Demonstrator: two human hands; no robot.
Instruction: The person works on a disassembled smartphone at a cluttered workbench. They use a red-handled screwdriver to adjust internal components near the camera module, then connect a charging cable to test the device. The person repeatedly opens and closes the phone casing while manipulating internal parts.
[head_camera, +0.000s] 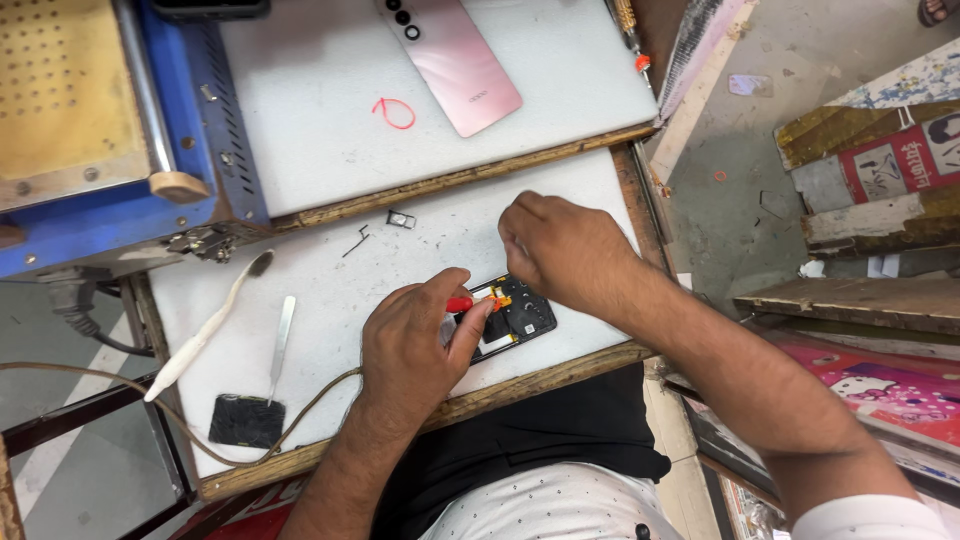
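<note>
Nearest the wearer, the left hand (415, 345) comes up from the bottom edge, knuckles up, fingers curled shut around a red-handled tool (460, 303) whose tip reaches an opened black phone body with exposed circuit parts (515, 320). The phone lies flat on the white worktop with a wooden edge (330, 290), near its front right edge. The right hand (565, 250) arches over the phone's far end, fingers bent downward; whether they grip anything cannot be told. To the left lie a flat metal spatula (281, 335), a white brush (200, 335) and a black pad (246, 420). Farther off, on the raised white board, rests a glossy pink phone back cover (455, 60).
</note>
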